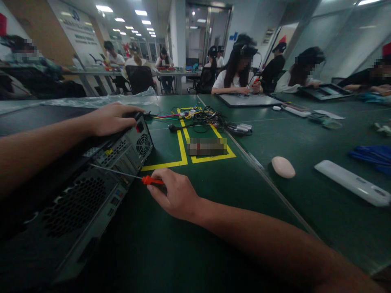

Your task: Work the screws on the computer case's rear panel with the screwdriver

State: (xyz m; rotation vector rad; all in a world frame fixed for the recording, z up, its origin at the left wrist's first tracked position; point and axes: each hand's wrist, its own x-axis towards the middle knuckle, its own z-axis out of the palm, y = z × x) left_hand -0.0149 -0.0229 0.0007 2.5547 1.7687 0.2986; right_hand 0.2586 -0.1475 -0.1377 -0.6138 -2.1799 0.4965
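Note:
A black desktop computer case (76,195) fills the left side, its metal back panel with vent holes and ports turned toward the right. My left hand (111,118) lies flat over the top edge of the case, fingers stretched out toward the far end. In my right hand (175,193) is a screwdriver (149,180) with an orange-red handle and a long thin shaft. The shaft points left, and its tip is at the back panel, by the upper edge of the large vent. Whether the tip sits in a screw, I cannot tell.
Beyond the case lies a tangle of cables (207,116) on the green table (250,228). Yellow tape (183,146) marks rectangles around a blurred flat item (206,146). To the right are a pale oval object (283,167) and a long white device (352,182). Several people work behind.

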